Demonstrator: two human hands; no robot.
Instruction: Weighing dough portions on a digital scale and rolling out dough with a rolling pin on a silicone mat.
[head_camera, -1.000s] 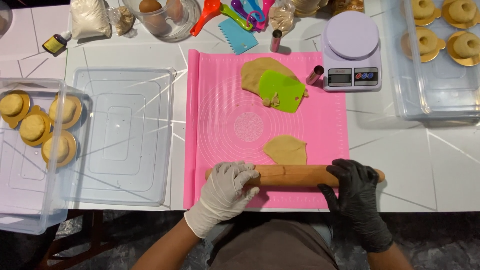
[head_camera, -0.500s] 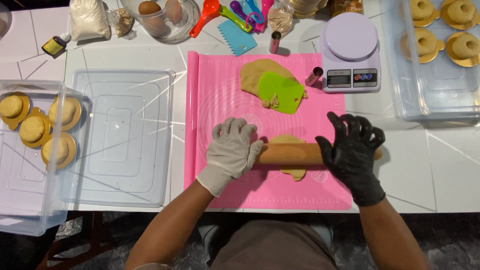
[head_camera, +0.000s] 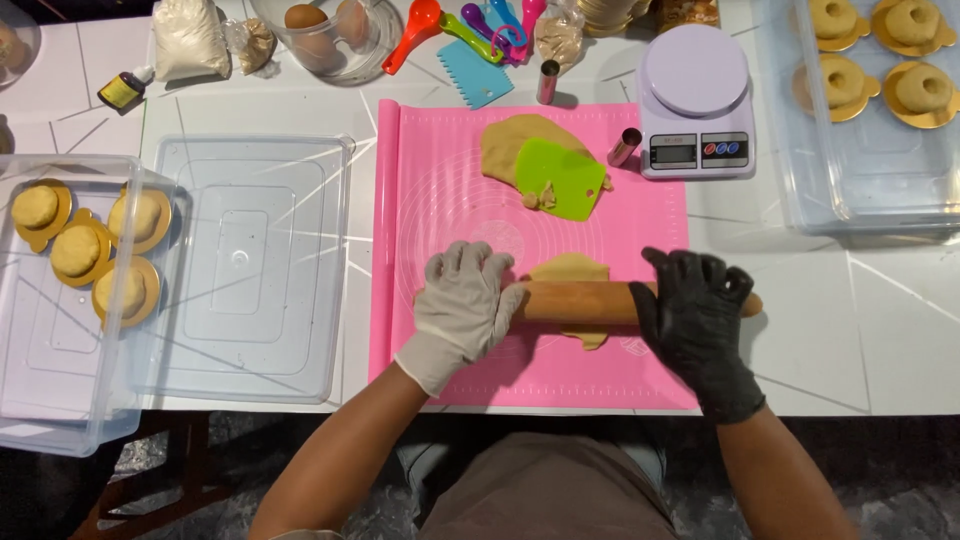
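I see my left hand (head_camera: 463, 303) in a pale glove and my right hand (head_camera: 697, 312) in a black glove pressing flat, fingers spread apart, on the two ends of a wooden rolling pin (head_camera: 580, 302), gripping nothing. The pin lies crosswise over a small tan piece of flattened dough (head_camera: 570, 270) on the pink silicone mat (head_camera: 440, 180) near the counter's front edge. Toward the mat's far edge a green plastic scraper (head_camera: 562, 175) rests on a larger tan dough lump (head_camera: 510, 145), beside a white kitchen scale (head_camera: 695, 100).
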